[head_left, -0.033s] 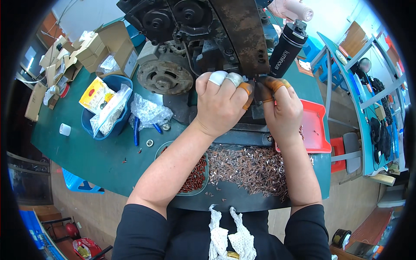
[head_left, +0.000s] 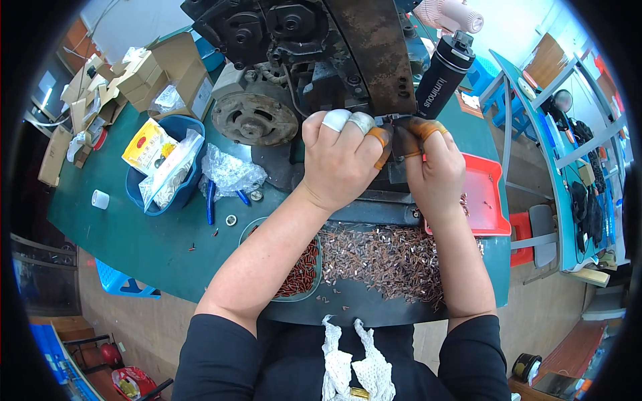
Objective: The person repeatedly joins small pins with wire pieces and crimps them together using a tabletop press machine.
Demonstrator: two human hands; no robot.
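Observation:
Both my hands meet at the working point of a dark, worn metal machine (head_left: 361, 53). My left hand (head_left: 344, 157) has finger cots on several fingertips, white and orange; its fingers are bent and pinched together by the machine. Close beside it, my right hand (head_left: 435, 164), in stained orange finger cots, is also closed in a pinch. Whatever lies between the fingertips is too small and covered to name. Below my forearms spreads a heap of small brown and copper-coloured metal pieces (head_left: 381, 260). A clear tray (head_left: 319, 267) of reddish-brown small parts sits partly under my left forearm.
A red tray (head_left: 485, 194) with a few small parts stands right of my right hand. Behind it is a black bottle (head_left: 445, 73). To the left are a blue basket (head_left: 137, 190) with packets, plastic wrap (head_left: 231, 170), blue-handled pliers (head_left: 210, 204) and cardboard boxes (head_left: 180, 73).
My right hand has shifted very slightly to the left at the machine. My left hand stays in nearly the same place.

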